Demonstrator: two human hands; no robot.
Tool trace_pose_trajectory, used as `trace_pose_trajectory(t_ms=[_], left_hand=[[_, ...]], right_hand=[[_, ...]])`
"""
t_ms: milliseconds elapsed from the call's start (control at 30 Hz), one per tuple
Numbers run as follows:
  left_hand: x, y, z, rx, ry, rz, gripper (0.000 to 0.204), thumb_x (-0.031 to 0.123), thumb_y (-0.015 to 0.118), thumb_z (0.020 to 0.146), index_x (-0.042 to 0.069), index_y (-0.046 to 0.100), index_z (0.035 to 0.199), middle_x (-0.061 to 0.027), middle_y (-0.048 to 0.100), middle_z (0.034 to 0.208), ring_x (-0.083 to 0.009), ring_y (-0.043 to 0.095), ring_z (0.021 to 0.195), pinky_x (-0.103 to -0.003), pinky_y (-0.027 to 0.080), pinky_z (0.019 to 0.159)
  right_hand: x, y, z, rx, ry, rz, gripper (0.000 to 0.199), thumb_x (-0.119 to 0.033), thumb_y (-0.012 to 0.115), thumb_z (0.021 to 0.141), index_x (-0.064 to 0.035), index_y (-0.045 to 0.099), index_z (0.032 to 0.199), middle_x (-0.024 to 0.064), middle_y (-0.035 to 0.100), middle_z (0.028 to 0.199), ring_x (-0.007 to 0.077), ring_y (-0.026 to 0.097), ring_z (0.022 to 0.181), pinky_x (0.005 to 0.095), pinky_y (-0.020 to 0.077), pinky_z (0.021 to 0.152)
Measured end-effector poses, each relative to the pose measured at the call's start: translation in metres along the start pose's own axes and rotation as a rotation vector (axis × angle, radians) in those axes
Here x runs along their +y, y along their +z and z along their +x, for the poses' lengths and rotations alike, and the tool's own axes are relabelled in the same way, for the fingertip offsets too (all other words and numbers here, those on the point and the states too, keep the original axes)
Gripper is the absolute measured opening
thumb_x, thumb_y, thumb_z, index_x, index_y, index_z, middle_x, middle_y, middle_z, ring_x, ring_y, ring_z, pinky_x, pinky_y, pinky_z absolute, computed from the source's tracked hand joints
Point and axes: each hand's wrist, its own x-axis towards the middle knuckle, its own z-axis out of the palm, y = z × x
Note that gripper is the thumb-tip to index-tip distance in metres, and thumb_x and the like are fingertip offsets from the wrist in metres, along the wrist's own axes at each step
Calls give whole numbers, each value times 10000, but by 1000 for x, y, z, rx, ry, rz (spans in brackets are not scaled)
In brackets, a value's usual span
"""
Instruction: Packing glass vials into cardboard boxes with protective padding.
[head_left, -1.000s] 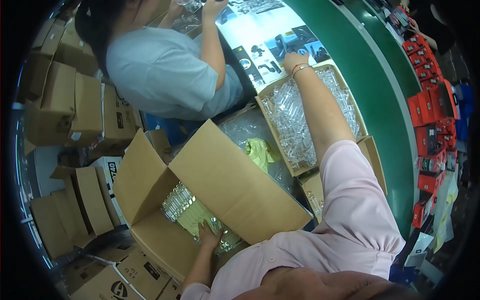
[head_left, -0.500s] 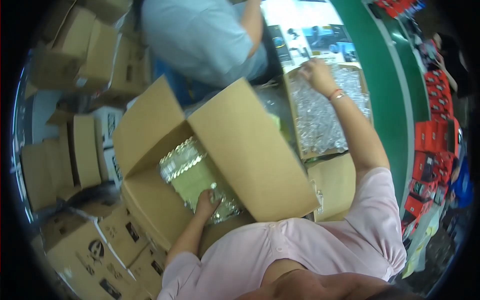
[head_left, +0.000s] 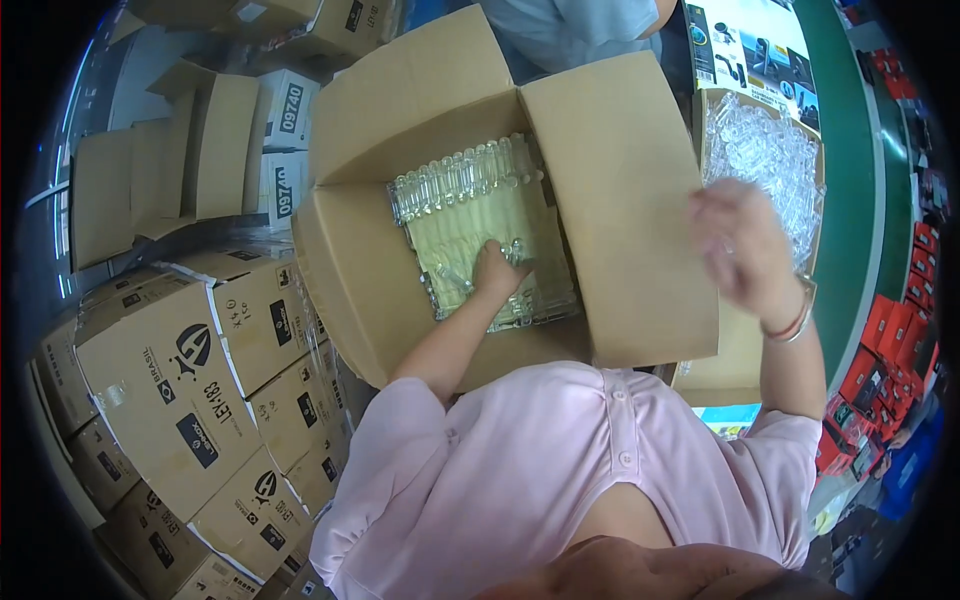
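My left hand (head_left: 498,272) is down inside an open cardboard box (head_left: 365,270), its fingers closed around a small clear plastic piece (head_left: 514,248). Beneath it lies a pale yellow-green layer (head_left: 455,235). A row of long clear plastic pieces (head_left: 465,178) lines the far side of that layer, and more clear pieces lie along its other edges. My right hand (head_left: 738,240) is in the air between the box's right flap and a carton (head_left: 705,130) heaped with loose clear plastic pieces (head_left: 765,160). Motion smears its fingers, so what they hold cannot be made out.
Taped cartons (head_left: 165,390) are stacked at the left, with folded-open cardboard (head_left: 225,145) and white boxes (head_left: 285,185) behind. A co-worker's light blue sleeve (head_left: 590,30) shows beyond the box. Red boxes (head_left: 880,345) stand past a green strip (head_left: 850,150) at the right.
My right hand has come back from the heap of clear pieces toward the box. My left hand stays inside the box. The whole view has turned and shifted.
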Motion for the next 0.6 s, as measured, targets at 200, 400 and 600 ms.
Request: trace_pose_trajectory(t_ms=[200, 400, 600], left_hand=[[-24, -7, 5, -239, 357, 116, 344, 71, 594, 689, -18, 451, 988, -247, 523, 998, -385, 526, 937, -410, 446, 782], [-55, -86, 17, -439, 590, 550, 225, 73, 574, 668, 31, 553, 887, -169, 608, 846, -337, 588, 819, -408, 463, 720], [-93, -65, 23, -378, 617, 864, 196, 126, 487, 768, 41, 648, 842, -157, 622, 904, -299, 609, 836, -405, 475, 746]], right_hand=[[-71, 58, -1, -248, -190, -6, 296, -92, 566, 697, -9, 550, 981, 131, 563, 966, 273, 553, 882, 376, 434, 822], [-115, 145, 19, -471, -198, -171, 291, -191, 516, 734, -31, 556, 974, 73, 567, 935, 205, 537, 872, 326, 397, 777], [-120, 294, 32, -1075, 94, -533, 392, -288, 634, 695, -125, 564, 1045, 70, 567, 1056, 235, 497, 1070, 494, 385, 839]])
